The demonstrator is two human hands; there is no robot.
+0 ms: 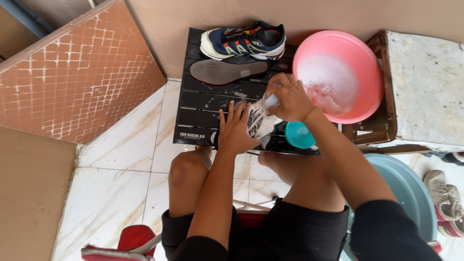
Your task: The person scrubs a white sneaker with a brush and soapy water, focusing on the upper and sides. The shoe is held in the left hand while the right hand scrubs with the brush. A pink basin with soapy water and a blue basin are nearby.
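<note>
Left hand (235, 129): lying flat, fingers spread, pressing a soapy shoe (258, 122) onto the black slatted counter (203, 104). Right hand (290, 98): closing around a brush (271, 100), working on the shoe. Sitting nearby: insole (227, 70), second shoe (243, 41), pink basin (338, 75) holding suds, teal cup (298, 135).

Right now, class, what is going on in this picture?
A seated person is scrubbing a sneaker on a low black slatted table. The left hand presses it flat; the right hand works a brush over it. A pink basin of suds sits at right, with a second sneaker and a loose insole behind.
</note>
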